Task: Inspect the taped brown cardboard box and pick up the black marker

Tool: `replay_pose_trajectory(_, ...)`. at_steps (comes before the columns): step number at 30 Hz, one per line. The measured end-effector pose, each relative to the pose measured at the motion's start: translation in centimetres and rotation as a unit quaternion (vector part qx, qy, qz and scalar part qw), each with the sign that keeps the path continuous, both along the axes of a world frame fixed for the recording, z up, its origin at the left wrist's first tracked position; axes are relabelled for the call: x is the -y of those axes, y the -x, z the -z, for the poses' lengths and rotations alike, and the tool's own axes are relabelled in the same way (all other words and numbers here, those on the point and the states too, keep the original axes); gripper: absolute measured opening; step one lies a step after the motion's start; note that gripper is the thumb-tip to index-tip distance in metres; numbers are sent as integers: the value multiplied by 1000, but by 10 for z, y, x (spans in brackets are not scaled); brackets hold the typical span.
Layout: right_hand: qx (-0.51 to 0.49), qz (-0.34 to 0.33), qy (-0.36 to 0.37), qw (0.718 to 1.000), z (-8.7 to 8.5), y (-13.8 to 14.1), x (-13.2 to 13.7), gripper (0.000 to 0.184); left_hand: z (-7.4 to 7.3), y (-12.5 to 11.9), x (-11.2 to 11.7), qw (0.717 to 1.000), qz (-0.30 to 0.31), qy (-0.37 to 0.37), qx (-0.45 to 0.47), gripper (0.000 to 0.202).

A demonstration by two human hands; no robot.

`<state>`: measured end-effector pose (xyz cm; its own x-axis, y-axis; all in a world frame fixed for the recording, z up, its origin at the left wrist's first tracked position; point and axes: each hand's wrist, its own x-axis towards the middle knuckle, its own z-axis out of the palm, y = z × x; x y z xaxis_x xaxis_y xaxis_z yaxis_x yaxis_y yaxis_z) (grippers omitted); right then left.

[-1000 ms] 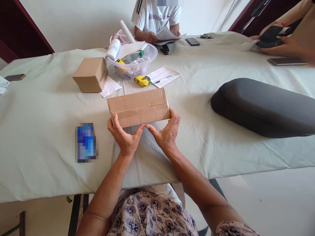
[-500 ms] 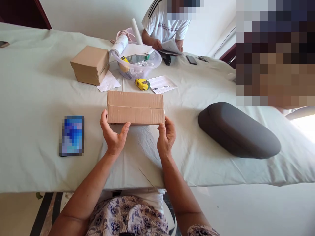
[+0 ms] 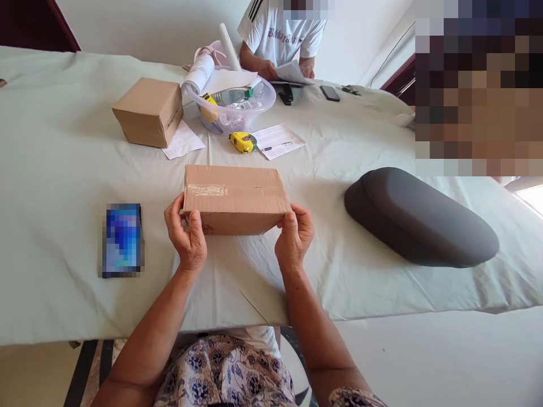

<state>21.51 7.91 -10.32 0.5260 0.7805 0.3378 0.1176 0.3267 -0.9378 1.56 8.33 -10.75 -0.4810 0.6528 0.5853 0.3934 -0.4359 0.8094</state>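
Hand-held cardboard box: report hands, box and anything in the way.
Left hand, right hand: gripping opposite ends. Cardboard box: top flaps shut. Yellow tape measure: just beyond the box, not touching it.

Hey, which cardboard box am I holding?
The nearer, lower box, with your left hand and right hand gripping its ends. The taller box stands farther back beside the basin, untouched.

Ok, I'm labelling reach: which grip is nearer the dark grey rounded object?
Right. The right grip, at the right end of the cardboard box, sits left of the dark grey object, apart from it. The left grip, at the box's left end, is farther.
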Motion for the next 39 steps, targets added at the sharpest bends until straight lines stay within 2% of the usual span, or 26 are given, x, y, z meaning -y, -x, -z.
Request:
replay_pose_trajectory(10, 8, -3, -3, 1000, -1, 1, -1, 36, -3, 0, 0, 1000, 3, 13, 10, 50)
replay_pose_trajectory(17, 67, 22, 2, 998, 2, 4, -2, 41, -2, 0, -1, 999, -2, 30, -26, 68)
replay_pose_trajectory(23, 101, 44, 14, 994, 8, 7, 1, 45, 2, -2, 0, 999, 4, 35, -21, 76)
replay_pose_trajectory(29, 175, 69, -23, 982, 5, 9, 6, 60, 2, -3, 2, 994, -23, 4, -105, 90)
replay_pose_trajectory(31, 224, 61, -37, 972, 2, 9, 7, 55, 0, -3, 4, 990, -25, -12, -137, 87)
replay_pose_trajectory(34, 264, 55, -49, 962, -2, 8, 9, 41, -2, -3, 5, 990, -17, -25, -141, 72)
replay_pose_trajectory(36, 243, 57, -53, 967, -1, 6, 9, 35, -2, -3, 6, 990, -6, -52, -128, 65)
replay_pose_trajectory(39, 196, 68, -46, 977, 2, 4, 8, 41, -3, -3, 8, 988, 30, -92, -123, 58)
